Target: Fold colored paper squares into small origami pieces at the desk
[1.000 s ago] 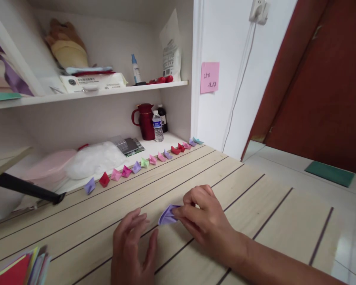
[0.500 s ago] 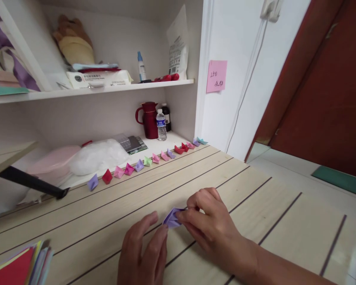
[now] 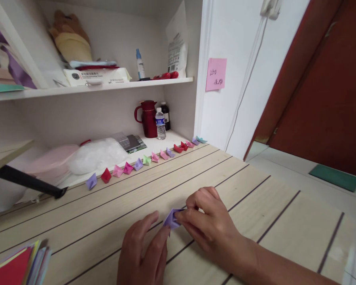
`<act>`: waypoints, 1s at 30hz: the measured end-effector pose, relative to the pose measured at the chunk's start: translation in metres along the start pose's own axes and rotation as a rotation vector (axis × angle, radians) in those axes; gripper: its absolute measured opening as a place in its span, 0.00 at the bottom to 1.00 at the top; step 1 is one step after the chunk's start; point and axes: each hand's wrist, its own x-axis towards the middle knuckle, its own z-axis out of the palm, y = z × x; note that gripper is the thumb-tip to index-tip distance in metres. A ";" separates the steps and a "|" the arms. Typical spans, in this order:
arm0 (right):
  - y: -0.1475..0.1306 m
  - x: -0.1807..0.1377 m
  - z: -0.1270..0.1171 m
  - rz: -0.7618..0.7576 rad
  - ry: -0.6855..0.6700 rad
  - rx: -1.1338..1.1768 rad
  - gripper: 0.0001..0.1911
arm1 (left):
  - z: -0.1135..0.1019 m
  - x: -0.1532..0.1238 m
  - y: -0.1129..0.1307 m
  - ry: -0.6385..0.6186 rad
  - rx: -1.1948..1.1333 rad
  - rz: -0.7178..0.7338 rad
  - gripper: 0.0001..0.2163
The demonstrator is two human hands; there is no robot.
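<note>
A small folded purple paper boat (image 3: 171, 220) is held just above the wooden table (image 3: 130, 206), near its middle. My right hand (image 3: 212, 221) is closed on the boat's right side, thumb and forefinger pinching the folded paper. Against the boat's left end rests one fingertip of my left hand (image 3: 144, 245); its other visible finger stretches out apart from the paper. My right fingers cover part of the boat. Along the table's far edge stands a row of several finished paper boats, among them a purple boat (image 3: 91, 181), a red boat (image 3: 106, 175) and a green boat (image 3: 146, 160).
At the lower left lies a stack of coloured paper (image 3: 10, 267). Behind the row are a clear plastic bag (image 3: 97, 156), a dark red jug (image 3: 148, 118) and a water bottle (image 3: 160, 124). A black bracket (image 3: 29, 181) reaches the table at the left.
The view has shifted slightly. My left fingertip sits a little further over the boat's left end; my right hand keeps its pinch on the paper.
</note>
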 end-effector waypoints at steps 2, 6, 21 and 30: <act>0.000 0.001 0.000 -0.003 0.000 0.004 0.08 | 0.000 0.000 0.001 -0.005 -0.006 -0.005 0.16; -0.001 0.002 0.000 -0.005 0.001 0.020 0.08 | -0.002 -0.001 0.001 -0.022 -0.021 -0.009 0.16; -0.003 -0.002 0.005 -0.012 -0.038 0.013 0.08 | -0.004 0.003 -0.002 0.018 -0.087 -0.241 0.14; -0.006 -0.004 0.009 -0.052 -0.100 -0.001 0.10 | -0.002 0.007 0.007 -0.026 -0.042 -0.182 0.06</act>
